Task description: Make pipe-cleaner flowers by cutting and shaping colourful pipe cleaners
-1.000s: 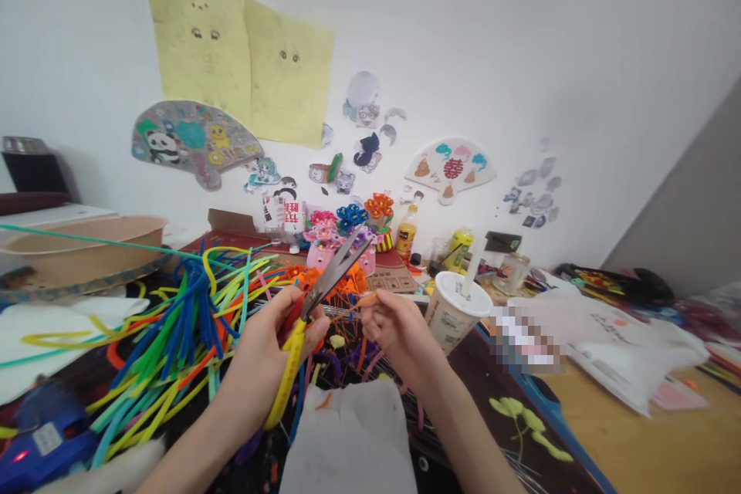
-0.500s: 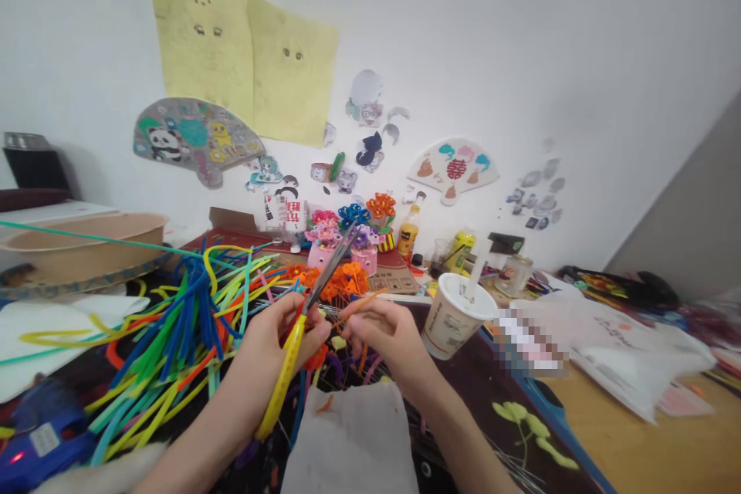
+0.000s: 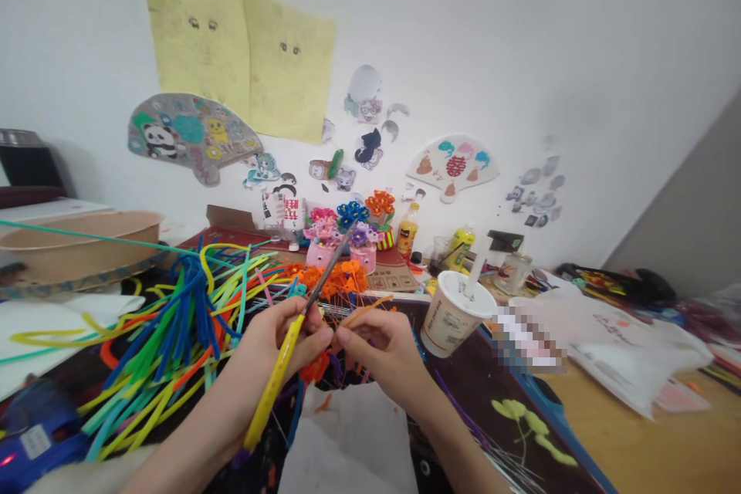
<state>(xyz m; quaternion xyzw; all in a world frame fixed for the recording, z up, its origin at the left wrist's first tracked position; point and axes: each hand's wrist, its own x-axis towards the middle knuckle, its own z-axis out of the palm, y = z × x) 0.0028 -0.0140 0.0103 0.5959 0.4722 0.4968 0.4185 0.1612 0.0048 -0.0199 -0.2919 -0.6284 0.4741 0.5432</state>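
Note:
My left hand (image 3: 263, 347) is closed around yellow-handled scissors (image 3: 278, 378), whose blades point up and away from me. Its thumb and finger also pinch at something too small to make out. Close beside it, my right hand (image 3: 390, 351) grips a thin orange pipe cleaner (image 3: 370, 309) between thumb and fingers. The two thumb tips nearly meet. Below the left fingers lies an orange-red fuzzy piece (image 3: 314, 368). Just beyond the hands is a cluster of orange pipe-cleaner flowers (image 3: 341, 279).
Many coloured pipe cleaners (image 3: 179, 324) spread at left, near a blue device (image 3: 38, 432) with a red light. White paper or cloth (image 3: 350, 444) lies in front of me. A lidded cup (image 3: 455, 316) stands at right, near a yellow-green flower piece (image 3: 526, 424). Potted flowers (image 3: 363, 258) stand behind.
My hands have drawn together, the thumb tips now almost touching. The scissors have dipped slightly at the handle end. My view has shifted a little.

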